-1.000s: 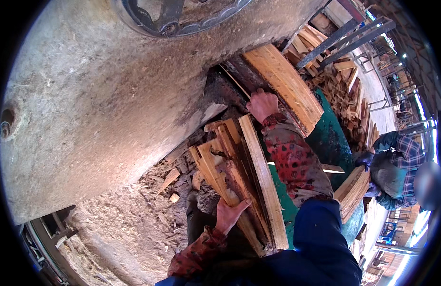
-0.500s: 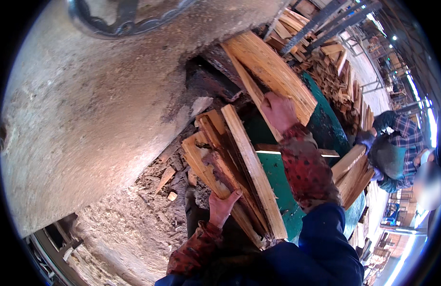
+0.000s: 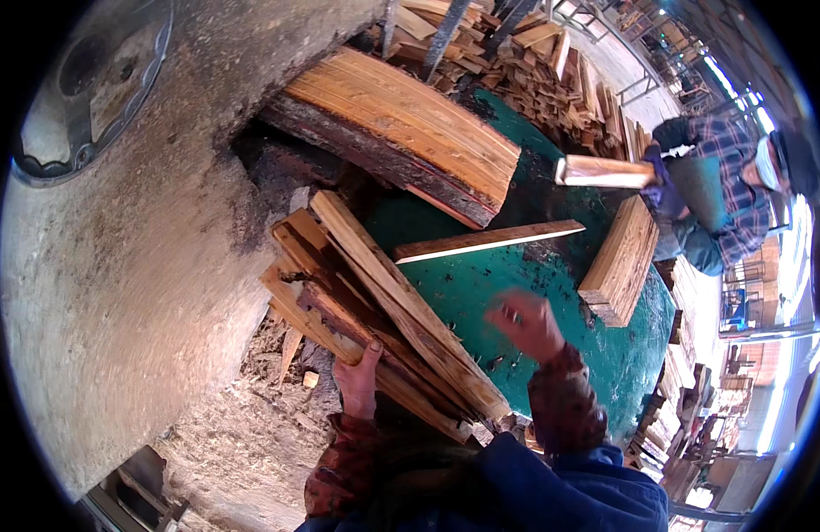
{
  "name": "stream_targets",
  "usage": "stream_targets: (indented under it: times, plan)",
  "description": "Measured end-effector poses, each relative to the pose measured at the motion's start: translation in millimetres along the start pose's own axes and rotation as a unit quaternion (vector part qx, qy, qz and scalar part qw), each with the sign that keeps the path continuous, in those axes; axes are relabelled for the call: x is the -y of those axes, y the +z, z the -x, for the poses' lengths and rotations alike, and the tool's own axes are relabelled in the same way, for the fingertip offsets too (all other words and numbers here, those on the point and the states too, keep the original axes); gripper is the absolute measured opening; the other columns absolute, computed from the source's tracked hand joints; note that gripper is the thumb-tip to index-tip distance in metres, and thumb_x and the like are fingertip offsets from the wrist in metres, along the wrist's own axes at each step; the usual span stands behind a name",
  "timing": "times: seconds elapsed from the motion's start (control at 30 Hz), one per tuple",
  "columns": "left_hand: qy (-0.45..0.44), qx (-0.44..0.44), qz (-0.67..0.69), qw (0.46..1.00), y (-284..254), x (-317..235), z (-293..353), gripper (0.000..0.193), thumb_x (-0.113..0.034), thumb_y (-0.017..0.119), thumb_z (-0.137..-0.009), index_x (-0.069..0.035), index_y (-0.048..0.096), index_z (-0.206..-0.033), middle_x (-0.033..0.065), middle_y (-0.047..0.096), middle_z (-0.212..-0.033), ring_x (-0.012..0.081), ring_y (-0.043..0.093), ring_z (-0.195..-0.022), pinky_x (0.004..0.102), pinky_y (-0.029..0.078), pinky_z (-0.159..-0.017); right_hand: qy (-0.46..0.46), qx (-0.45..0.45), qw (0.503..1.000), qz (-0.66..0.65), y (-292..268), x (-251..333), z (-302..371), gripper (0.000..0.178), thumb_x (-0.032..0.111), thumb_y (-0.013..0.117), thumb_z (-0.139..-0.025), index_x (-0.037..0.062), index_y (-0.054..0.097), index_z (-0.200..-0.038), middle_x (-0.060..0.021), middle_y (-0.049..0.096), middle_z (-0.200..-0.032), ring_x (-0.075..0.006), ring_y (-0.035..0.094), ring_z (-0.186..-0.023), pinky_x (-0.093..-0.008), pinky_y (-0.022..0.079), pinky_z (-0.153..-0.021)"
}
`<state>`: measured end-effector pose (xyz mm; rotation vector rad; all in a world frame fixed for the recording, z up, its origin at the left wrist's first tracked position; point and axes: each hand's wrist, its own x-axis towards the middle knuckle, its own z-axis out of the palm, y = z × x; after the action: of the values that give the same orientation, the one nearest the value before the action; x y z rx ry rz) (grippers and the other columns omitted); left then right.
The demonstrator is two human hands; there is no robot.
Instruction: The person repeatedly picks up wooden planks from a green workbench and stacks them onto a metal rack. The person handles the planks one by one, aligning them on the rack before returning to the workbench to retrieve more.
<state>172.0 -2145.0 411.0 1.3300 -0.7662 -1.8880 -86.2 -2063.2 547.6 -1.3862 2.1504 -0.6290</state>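
My left hand [image 3: 357,383] is closed round the near edge of a bundle of rough wooden offcuts [image 3: 339,332], its thumb on top of a bark-edged piece. Long pale strips [image 3: 410,306] lie along the bundle's right side. My right hand [image 3: 527,324], a little blurred, is over the green tabletop [image 3: 454,297] with its fingers loosely bent and apart, and no wood shows in it. Beyond it, a narrow strip of wood [image 3: 490,241] lies across the green surface. Farther off lies a thick, bark-sided stack of sawn boards [image 3: 410,133].
A co-worker [image 3: 716,191] at the right, in gloves, holds a piece of wood [image 3: 605,172]. Near them a squared bundle of boards [image 3: 621,262] rests on the green top. A large dusty panel [image 3: 161,266] fills the left. Scrap wood [image 3: 552,80] is heaped at the back.
My right hand has let go of a thin board beside the sawn stack and drawn back nearer me. The co-worker's bundle now rests on the green top. The view has shifted.
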Motion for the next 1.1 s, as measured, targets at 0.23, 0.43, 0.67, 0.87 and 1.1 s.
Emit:
stream_targets:
  times: [0.23, 0.43, 0.67, 0.87, 1.1]
  plan:
    - [0.013, 0.007, 0.003, 1.000, 5.4, -3.1, 2.0, 0.048, -0.021, 0.077, -0.081, 0.004, 0.057, -0.117, 0.0062, 0.063, -0.109, 0.0169, 0.057, -0.095, 0.0294, 0.046, -0.087, -0.072, -0.090, 0.943, 0.312, -32.0, -123.0, -87.3, 0.047, 0.023, 0.074, -0.070, 0.0054, 0.061, -0.112, -0.0130, 0.058, -0.109, -0.0343, 0.053, -0.108, -0.0440, 0.042, -0.094]
    - [0.017, -0.010, -0.039, 0.999, -3.8, 1.9, -1.3, 0.050, -0.026, 0.078, -0.080, 0.003, 0.059, -0.116, 0.0067, 0.064, -0.107, 0.0170, 0.058, -0.093, 0.0302, 0.047, -0.084, -0.028, 0.021, 0.951, 0.307, -39.0, -113.9, -91.2, 0.038, 0.037, 0.072, -0.072, 0.0075, 0.066, -0.096, -0.0114, 0.059, -0.096, -0.0357, 0.058, -0.095, -0.0484, 0.044, -0.084]
    - [0.000, -0.055, -0.040, 0.998, 6.4, -8.5, 7.6, 0.052, -0.028, 0.080, -0.078, 0.003, 0.059, -0.114, 0.0066, 0.064, -0.104, 0.0170, 0.058, -0.091, 0.0296, 0.048, -0.081, -0.024, 0.053, 0.962, 0.268, -9.3, -80.0, -34.0, 0.039, 0.043, 0.066, -0.080, 0.0049, 0.064, -0.087, -0.0161, 0.058, -0.086, -0.0398, 0.061, -0.079, -0.0498, 0.048, -0.069]
    - [0.013, -0.051, -0.039, 0.998, 2.2, 2.4, 1.5, 0.054, -0.028, 0.081, -0.077, 0.004, 0.058, -0.115, 0.0077, 0.063, -0.105, 0.0162, 0.058, -0.092, 0.0298, 0.049, -0.080, -0.060, 0.040, 0.979, 0.190, 37.2, -38.8, -35.7, 0.039, 0.039, 0.064, -0.084, 0.0008, 0.063, -0.092, -0.0178, 0.057, -0.089, -0.0392, 0.060, -0.079, -0.0481, 0.049, -0.070]
    - [-0.004, -0.019, -0.005, 1.000, 4.7, -8.1, 4.5, 0.053, -0.027, 0.080, -0.078, 0.003, 0.058, -0.115, 0.0079, 0.063, -0.107, 0.0170, 0.058, -0.092, 0.0299, 0.048, -0.082, -0.091, 0.031, 0.995, -0.026, 58.3, -24.1, -20.8, 0.047, 0.028, 0.066, -0.088, -0.0010, 0.055, -0.123, -0.0208, 0.060, -0.109, -0.0338, 0.062, -0.095, -0.0390, 0.052, -0.080]
